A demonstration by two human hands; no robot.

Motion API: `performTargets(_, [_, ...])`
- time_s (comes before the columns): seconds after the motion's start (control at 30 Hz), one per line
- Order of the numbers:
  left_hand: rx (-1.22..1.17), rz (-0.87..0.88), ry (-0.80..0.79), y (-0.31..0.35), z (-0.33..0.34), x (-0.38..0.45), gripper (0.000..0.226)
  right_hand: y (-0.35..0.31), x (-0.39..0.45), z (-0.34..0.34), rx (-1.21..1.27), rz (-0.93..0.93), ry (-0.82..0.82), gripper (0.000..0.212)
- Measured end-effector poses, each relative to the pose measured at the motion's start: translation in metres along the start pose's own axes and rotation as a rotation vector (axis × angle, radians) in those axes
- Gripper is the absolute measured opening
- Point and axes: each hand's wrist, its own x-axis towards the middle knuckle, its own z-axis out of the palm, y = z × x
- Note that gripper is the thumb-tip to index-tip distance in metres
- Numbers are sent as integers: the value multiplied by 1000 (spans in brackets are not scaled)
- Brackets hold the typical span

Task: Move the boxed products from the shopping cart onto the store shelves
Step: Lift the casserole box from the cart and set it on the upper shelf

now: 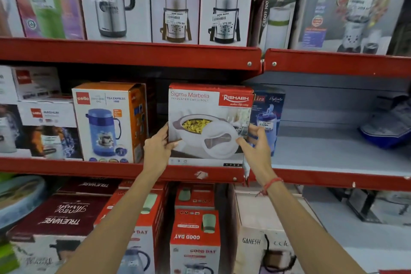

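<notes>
Now placing | casserole box (209, 122) at frame centre on middle shelf (124, 170) | left hand (159, 147), right hand (255, 149) clasp its sides | next: likely push back, release.

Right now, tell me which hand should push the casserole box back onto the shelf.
Probably the right hand: its fingers lie across the front of the Sigma Marbella box, so it can press inward. The left hand only grips the side edge.

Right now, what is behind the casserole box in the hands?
Behind the casserole box, at its right edge, a blue bottle box shows partly. The rest behind it is covered.
</notes>
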Motion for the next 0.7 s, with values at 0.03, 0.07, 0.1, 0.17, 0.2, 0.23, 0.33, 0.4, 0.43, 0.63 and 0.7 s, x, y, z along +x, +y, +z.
performTargets(0.03, [-11,-27,-18,-5,1,1,64,3,0,0,-6,2,-5,40])
performTargets(0.07, [-13,-54,-32,-10,2,1,63,6,0,0,-15,1,-8,38])
performTargets(0.1, [-4,-72,-39,-16,2,1,63,9,-2,0,-19,-1,-13,37])
performTargets(0.17, [44,-78,-42,-26,2,1,64,13,-3,-2,-27,3,-31,41])
performTargets(0.2, [73,-79,-46,-25,2,-1,64,13,-4,-3,-36,11,-43,45])
performTargets(0.23, [124,-74,-42,-22,3,-5,64,13,-6,-4,-44,17,-51,50])
performTargets(0.33, [271,-23,45,2,9,-31,64,7,-25,-10,-83,-9,-7,54])
performTargets(0.4, [304,117,114,15,14,-55,58,2,-48,-18,-77,-58,25,47])
performTargets(0.43, [315,191,111,18,17,-68,53,1,-61,-23,-62,-84,28,41])
performTargets(0.63, [256,272,-103,13,44,-148,29,20,-143,-55,-25,-27,-14,21])
performTargets(0.7, [233,197,-171,3,57,-178,28,38,-170,-68,-38,57,-24,14])
